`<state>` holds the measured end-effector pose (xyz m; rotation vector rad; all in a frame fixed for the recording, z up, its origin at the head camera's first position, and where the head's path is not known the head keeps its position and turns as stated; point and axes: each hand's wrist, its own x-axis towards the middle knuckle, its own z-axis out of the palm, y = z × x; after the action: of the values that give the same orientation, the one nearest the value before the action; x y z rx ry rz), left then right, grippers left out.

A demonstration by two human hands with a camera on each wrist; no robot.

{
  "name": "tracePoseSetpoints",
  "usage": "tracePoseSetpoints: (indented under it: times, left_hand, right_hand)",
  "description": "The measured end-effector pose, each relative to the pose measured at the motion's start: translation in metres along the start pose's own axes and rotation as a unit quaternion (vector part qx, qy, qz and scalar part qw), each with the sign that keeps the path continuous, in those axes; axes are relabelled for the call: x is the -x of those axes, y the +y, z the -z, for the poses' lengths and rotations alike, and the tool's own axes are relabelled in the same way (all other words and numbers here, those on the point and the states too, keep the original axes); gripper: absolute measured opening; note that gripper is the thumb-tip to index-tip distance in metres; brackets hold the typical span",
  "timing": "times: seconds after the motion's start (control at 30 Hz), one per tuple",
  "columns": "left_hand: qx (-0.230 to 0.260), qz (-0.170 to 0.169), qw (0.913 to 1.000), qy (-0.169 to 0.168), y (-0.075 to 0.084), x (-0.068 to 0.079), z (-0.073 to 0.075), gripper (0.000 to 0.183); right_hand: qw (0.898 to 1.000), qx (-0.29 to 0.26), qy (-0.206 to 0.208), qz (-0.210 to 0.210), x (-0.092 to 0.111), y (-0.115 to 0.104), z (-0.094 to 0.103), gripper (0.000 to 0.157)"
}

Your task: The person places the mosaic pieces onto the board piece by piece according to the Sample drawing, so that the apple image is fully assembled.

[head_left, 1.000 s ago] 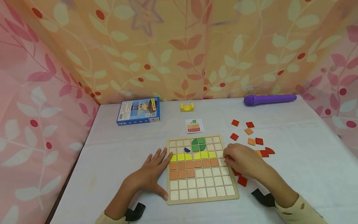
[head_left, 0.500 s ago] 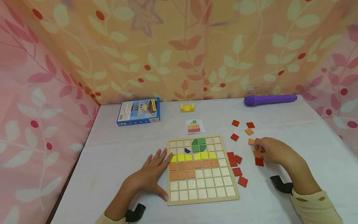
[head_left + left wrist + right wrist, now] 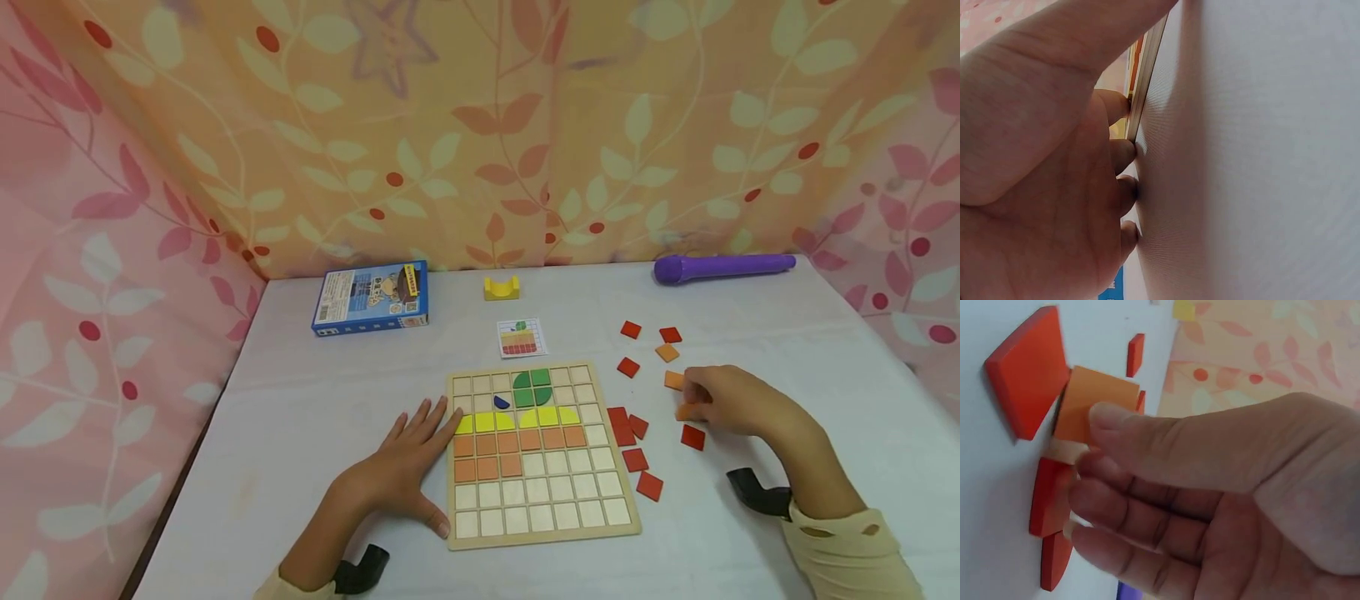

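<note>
A wooden grid board (image 3: 543, 540) lies on the white table, with green, yellow, orange and dark blue flat pieces in some cells. My left hand (image 3: 405, 471) rests with spread, straight fingers against the board's left edge; the left wrist view shows its fingertips at that edge. Right of the board, my right hand (image 3: 731, 404) pinches an orange square tile (image 3: 1075, 403), thumb on its face. Below that hand lies a red tile (image 3: 693, 437). Another orange tile (image 3: 673, 380) sits partly behind the fingers. More red pieces (image 3: 1050, 494) appear beside the fingertips in the right wrist view.
Loose red tiles (image 3: 634, 460) lie along the board's right edge, and several more tiles lie farther back. Behind the board are a small pattern card (image 3: 521, 337), a yellow notched block (image 3: 502, 288), a blue box (image 3: 371, 297) and a purple microphone (image 3: 723, 267).
My right hand has moved from the board's right edge out to the loose tiles on the right and taken hold of an orange tile. The left hand has stayed in place.
</note>
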<state>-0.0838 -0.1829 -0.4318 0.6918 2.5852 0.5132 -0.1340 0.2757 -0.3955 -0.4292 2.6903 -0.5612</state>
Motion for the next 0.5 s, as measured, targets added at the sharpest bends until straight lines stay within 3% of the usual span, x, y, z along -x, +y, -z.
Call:
tracePoseSetpoints:
  times: [0.3, 0.5]
  left_hand:
    - [0.001, 0.001, 1.0000, -0.001, -0.0004, -0.0008, -0.0003, 0.143]
    - [0.001, 0.000, 1.0000, -0.004, -0.0004, -0.0010, 0.0005, 0.143]
  right_hand:
    - [0.999, -0.031, -0.005, 0.008, 0.0006, -0.0018, 0.0036, 0.016]
    - [0.996, -0.083, -0.021, 0.012, -0.0035, -0.0068, -0.0017, 0.010]
